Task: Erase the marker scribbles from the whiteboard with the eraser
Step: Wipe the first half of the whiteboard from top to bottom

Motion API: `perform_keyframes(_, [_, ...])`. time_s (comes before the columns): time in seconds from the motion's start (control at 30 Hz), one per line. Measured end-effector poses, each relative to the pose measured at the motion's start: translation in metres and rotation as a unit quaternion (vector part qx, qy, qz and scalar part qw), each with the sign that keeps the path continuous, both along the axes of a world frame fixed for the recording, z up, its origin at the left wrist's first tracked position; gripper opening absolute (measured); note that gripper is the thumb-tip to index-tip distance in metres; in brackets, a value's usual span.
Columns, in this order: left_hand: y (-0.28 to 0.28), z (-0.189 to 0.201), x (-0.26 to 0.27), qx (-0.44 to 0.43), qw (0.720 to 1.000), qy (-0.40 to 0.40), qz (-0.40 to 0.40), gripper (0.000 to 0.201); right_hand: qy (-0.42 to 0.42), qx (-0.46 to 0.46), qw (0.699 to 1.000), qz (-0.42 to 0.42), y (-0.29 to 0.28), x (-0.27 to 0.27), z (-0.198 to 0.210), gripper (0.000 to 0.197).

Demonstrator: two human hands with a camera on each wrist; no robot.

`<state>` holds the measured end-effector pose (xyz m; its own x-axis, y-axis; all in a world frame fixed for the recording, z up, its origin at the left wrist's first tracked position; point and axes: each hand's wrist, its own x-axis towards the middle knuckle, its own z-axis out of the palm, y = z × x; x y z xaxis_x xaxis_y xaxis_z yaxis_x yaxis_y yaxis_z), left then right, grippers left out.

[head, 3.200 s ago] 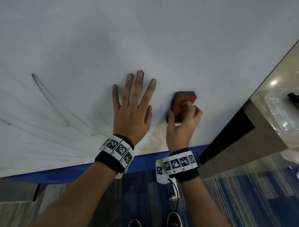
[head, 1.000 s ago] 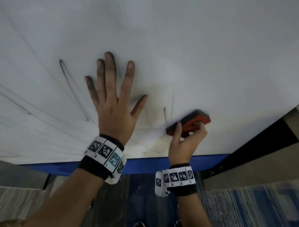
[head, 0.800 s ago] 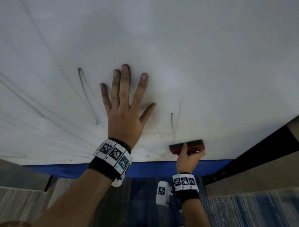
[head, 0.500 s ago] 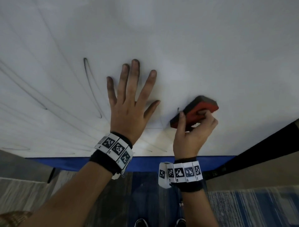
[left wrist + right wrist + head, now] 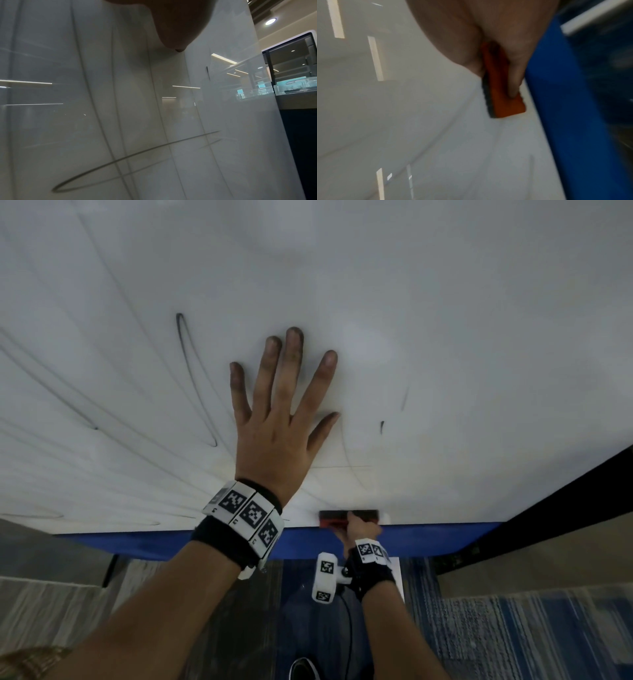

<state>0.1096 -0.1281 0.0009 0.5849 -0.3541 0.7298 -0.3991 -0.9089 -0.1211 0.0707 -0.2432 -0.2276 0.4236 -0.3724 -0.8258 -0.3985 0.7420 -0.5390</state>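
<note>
Head view: right hand (image 5: 361, 530) grips the red eraser (image 5: 347, 517), fingers curled round its back, dark felt face against the whiteboard (image 5: 445, 320) at the very bottom edge, just above the blue frame strip (image 5: 428, 537). Eraser long axis runs 3-to-9 o'clock, parallel to that bottom edge. Right wrist view is blurred but agrees: eraser (image 5: 502, 88) held between thumb and fingers (image 5: 516, 75), felt on the board, blue strip (image 5: 565, 108) just beside it.

Left hand (image 5: 277, 419) lies flat on the board, fingers straight and spread, grasping nothing; fingertips look smudged dark.

Key relation: leftover marks lie up the board from the eraser. Short dark tick (image 5: 382, 427) and faint stroke (image 5: 405, 398) sit at about 12 to 1 o'clock from the eraser, well apart from it, just right of the left thumb. Narrow dark loop (image 5: 195, 378) is at about 10 o'clock, beyond the left hand, with more long thin curved lines (image 5: 68, 392) further toward 9. Left wrist view shows thin strokes and a loop (image 5: 128, 162) crossing the glossy surface.

Right hand is the only one with the eraser and nearer the tick marks. Judgement: next pass likely goes up toward 12–1 o'clock, broadside, so the long axis sweeps both. The loop at 10 o'clock is blocked by the planted left hand; that hand would need to shift first.
</note>
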Motion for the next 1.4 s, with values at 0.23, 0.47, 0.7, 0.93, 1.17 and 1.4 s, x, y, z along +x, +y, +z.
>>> perform_keyframes(0.23, [0.003,-0.005,0.004,0.01,1.0,0.001,0.001,0.061,-0.222,-0.25,0.943,-0.003,0.004,-0.014,0.066,0.031])
perform_keyframes(0.47, [0.004,-0.007,0.003,0.028,1.0,0.004,0.002,0.064,-0.136,-0.178,0.974,-0.012,0.014,-0.016,0.03,0.037])
perform_keyframes(0.7, [0.013,0.012,-0.016,0.013,0.999,0.009,-0.051,0.074,-0.33,-0.471,0.815,-0.068,0.002,-0.009,0.195,0.032])
perform_keyframes(0.93, [0.075,0.069,-0.025,-0.124,0.991,-0.043,0.004,0.055,-0.307,-0.492,0.814,-0.044,0.001,-0.01,0.187,0.042])
perform_keyframes(1.17, [0.121,0.089,-0.004,-0.144,0.987,-0.061,0.028,0.06,-0.326,-0.487,0.808,-0.055,0.035,-0.002,0.213,0.042])
perform_keyframes(1.4, [0.117,0.078,0.015,-0.125,0.991,-0.043,0.035,0.065,-0.314,-0.605,0.732,0.013,0.047,0.001,0.179,0.043])
